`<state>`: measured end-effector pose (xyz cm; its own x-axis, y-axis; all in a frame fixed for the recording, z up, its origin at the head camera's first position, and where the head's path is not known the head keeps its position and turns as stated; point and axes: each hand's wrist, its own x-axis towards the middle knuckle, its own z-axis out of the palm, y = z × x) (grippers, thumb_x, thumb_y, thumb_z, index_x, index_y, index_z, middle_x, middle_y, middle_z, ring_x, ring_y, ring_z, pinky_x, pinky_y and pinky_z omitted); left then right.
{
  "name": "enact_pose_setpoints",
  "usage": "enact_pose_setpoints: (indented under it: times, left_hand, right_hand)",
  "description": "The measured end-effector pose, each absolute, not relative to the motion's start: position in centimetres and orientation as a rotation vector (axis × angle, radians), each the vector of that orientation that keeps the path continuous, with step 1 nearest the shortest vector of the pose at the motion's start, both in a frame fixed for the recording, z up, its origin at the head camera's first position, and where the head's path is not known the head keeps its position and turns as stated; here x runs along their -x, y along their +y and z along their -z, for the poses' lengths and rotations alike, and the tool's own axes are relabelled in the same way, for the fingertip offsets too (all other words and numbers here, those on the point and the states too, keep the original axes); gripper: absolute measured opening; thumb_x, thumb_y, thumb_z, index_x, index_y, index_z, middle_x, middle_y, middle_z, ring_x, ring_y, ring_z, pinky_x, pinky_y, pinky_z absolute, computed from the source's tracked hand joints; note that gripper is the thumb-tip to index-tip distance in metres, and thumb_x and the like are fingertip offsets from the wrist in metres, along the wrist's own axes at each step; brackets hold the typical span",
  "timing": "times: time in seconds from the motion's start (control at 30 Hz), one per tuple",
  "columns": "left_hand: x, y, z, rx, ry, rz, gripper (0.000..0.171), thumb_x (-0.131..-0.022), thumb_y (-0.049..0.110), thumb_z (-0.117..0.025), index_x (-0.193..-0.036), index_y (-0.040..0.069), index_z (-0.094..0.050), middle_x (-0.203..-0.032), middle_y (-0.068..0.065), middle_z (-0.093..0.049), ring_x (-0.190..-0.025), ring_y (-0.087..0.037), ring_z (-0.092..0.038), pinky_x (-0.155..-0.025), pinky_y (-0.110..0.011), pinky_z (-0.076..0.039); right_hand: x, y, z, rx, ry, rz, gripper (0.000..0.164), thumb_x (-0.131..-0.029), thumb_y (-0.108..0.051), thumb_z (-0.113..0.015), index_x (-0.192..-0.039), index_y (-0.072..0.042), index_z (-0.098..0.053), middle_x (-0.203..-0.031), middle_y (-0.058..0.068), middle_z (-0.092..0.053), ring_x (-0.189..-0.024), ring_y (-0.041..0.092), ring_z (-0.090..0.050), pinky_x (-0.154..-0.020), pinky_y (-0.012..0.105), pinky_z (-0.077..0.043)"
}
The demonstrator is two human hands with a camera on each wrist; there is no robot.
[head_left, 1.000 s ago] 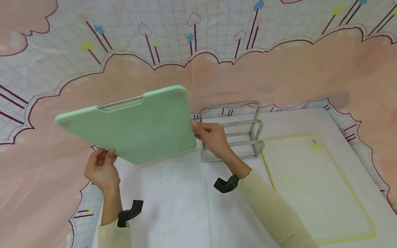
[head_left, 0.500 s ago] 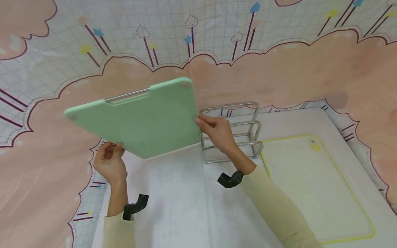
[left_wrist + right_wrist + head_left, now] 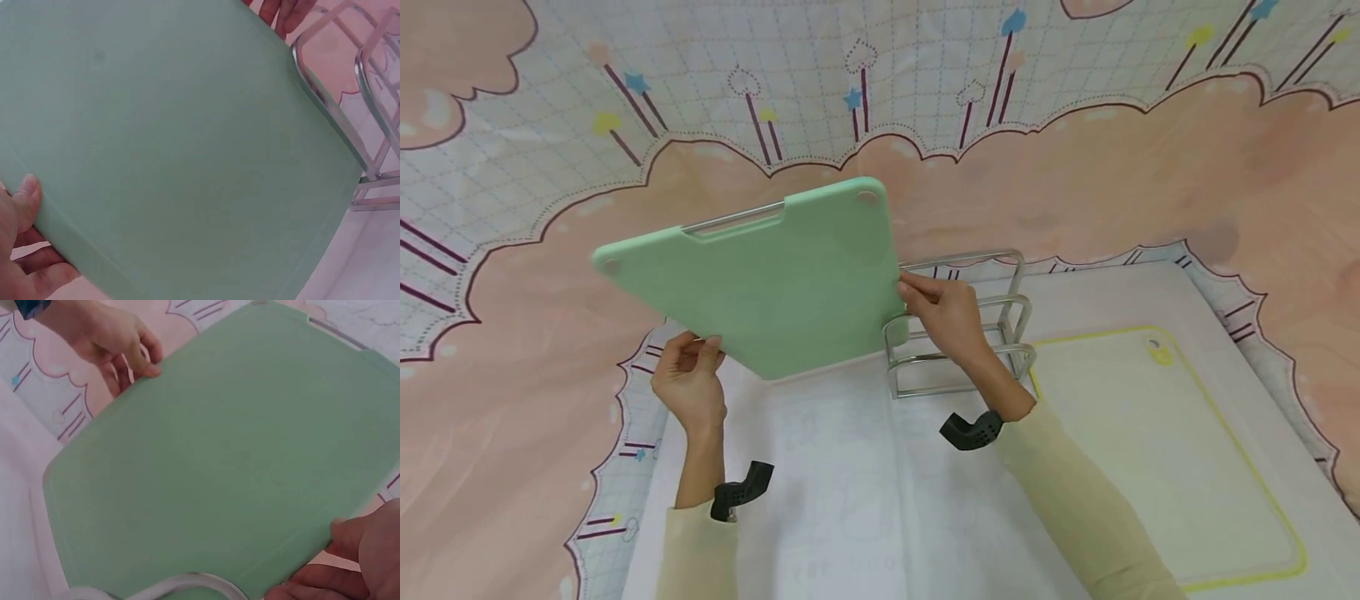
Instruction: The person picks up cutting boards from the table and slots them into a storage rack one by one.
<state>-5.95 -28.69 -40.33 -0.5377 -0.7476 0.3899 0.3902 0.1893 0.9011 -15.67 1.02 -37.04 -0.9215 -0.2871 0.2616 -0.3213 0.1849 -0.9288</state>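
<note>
A light green cutting board point(image 3: 760, 283) with a metal handle bar along its top edge is held tilted in the air, its lower left corner hanging above the table. My left hand point(image 3: 692, 375) pinches its lower left edge, thumb on the near face. On the opposite edge, my right hand point(image 3: 951, 321) pinches the board between thumb and fingers. The board's lower right corner reaches into the left end of a metal wire rack point(image 3: 1018, 333). In the left wrist view, a rack loop point(image 3: 328, 106) passes in front of that edge. Whether the corner touches the rack's base cannot be told.
A pale board with a yellow rim point(image 3: 1172, 450) lies flat on the white-covered table point(image 3: 842, 500), right of the rack. Patterned peach and white cloth point(image 3: 1112, 183) hangs behind the table. The rack stands near the back edge.
Both hands have moved to the right and slightly up, carrying the green cutting board. Its right corner has gone from left of the rack to inside the rack's end loops.
</note>
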Motion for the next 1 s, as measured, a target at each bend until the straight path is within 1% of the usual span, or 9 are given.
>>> enact_pose_setpoints:
  times: [0.1,0.23,0.33,0.5,0.57,0.73,0.8,0.87,1.0]
  left_hand:
    - [6.3,-28.2,40.5,-0.336,-1.532,1.551,0.016,-0.078,-0.006,-0.074,-0.089,-0.015,-0.066,-0.068,-0.003,-0.059,-0.06,-0.013,-0.058,-0.062,-0.021,-0.054]
    - [6.6,-27.5,40.7,-0.316,-1.519,1.583,0.017,-0.077,-0.006,-0.075,-0.088,-0.015,-0.066,-0.067,-0.003,-0.06,-0.059,-0.012,-0.058,-0.062,-0.022,-0.055]
    - [6.9,-27.1,40.8,-0.306,-1.488,1.623,0.015,-0.077,-0.008,-0.075,-0.087,-0.014,-0.067,-0.067,-0.003,-0.06,-0.059,-0.012,-0.058,-0.061,-0.022,-0.055]
    - [7.3,-26.5,40.9,-0.299,-1.478,1.647,0.015,-0.076,-0.01,-0.074,-0.088,-0.015,-0.066,-0.066,-0.004,-0.059,-0.058,-0.012,-0.058,-0.06,-0.021,-0.055]
    - [7.5,-26.3,40.9,-0.296,-1.495,1.642,0.016,-0.077,-0.009,-0.074,-0.09,-0.015,-0.066,-0.066,-0.004,-0.06,-0.058,-0.012,-0.058,-0.06,-0.021,-0.055]
    - [8.1,-25.9,41.2,-0.303,-1.52,1.633,0.021,-0.078,-0.005,-0.075,-0.092,-0.016,-0.065,-0.067,-0.003,-0.059,-0.06,-0.012,-0.059,-0.062,-0.022,-0.055]
    - [8.2,-25.8,41.3,-0.316,-1.532,1.624,0.022,-0.078,-0.003,-0.075,-0.091,-0.017,-0.064,-0.067,-0.003,-0.058,-0.061,-0.012,-0.058,-0.063,-0.023,-0.055]
    - [8.3,-25.7,41.4,-0.328,-1.539,1.621,0.023,-0.078,-0.002,-0.075,-0.091,-0.016,-0.064,-0.068,-0.003,-0.057,-0.061,-0.012,-0.058,-0.062,-0.022,-0.055]
    - [8.3,-25.4,41.6,-0.341,-1.553,1.612,0.022,-0.078,-0.002,-0.076,-0.091,-0.016,-0.065,-0.068,-0.003,-0.057,-0.061,-0.011,-0.058,-0.062,-0.021,-0.055]
  right_hand:
    - [15.8,1.5,37.1,-0.589,-2.403,-1.814,0.028,-0.096,-0.02,-0.061,-0.121,-0.008,-0.067,-0.105,0.013,-0.07,-0.077,0.027,-0.07,-0.042,0.025,-0.037]
    - [15.9,2.2,37.3,-0.556,-2.39,-1.785,0.027,-0.095,-0.019,-0.061,-0.12,-0.008,-0.068,-0.104,0.013,-0.07,-0.076,0.029,-0.069,-0.044,0.025,-0.041]
    - [15.8,2.6,37.4,-0.536,-2.4,-1.753,0.028,-0.096,-0.021,-0.061,-0.12,-0.01,-0.067,-0.106,0.011,-0.07,-0.077,0.027,-0.069,-0.041,0.026,-0.036]
    - [15.9,3.1,37.6,-0.503,-2.425,-1.646,0.028,-0.095,-0.024,-0.062,-0.121,-0.014,-0.068,-0.109,0.007,-0.069,-0.079,0.021,-0.068,-0.043,0.025,-0.029]
    - [16.0,3.4,37.7,-0.494,-2.427,-1.616,0.028,-0.095,-0.024,-0.063,-0.121,-0.014,-0.067,-0.11,0.006,-0.068,-0.082,0.02,-0.068,-0.046,0.024,-0.034]
    - [16.0,4.2,37.5,-0.514,-2.449,-1.628,0.03,-0.096,-0.024,-0.061,-0.125,-0.016,-0.065,-0.115,0.005,-0.066,-0.092,0.019,-0.068,-0.048,0.026,-0.032]
    - [15.9,4.5,37.3,-0.522,-2.46,-1.656,0.031,-0.096,-0.025,-0.06,-0.126,-0.018,-0.063,-0.117,0.004,-0.066,-0.092,0.02,-0.068,-0.044,0.027,-0.028]
    - [15.8,4.6,37.2,-0.528,-2.463,-1.683,0.031,-0.096,-0.024,-0.06,-0.127,-0.018,-0.063,-0.118,0.004,-0.065,-0.095,0.021,-0.067,-0.045,0.027,-0.029]
    - [15.9,4.8,37.3,-0.528,-2.459,-1.719,0.033,-0.097,-0.025,-0.059,-0.129,-0.017,-0.061,-0.122,0.004,-0.062,-0.102,0.021,-0.065,-0.051,0.025,-0.036]
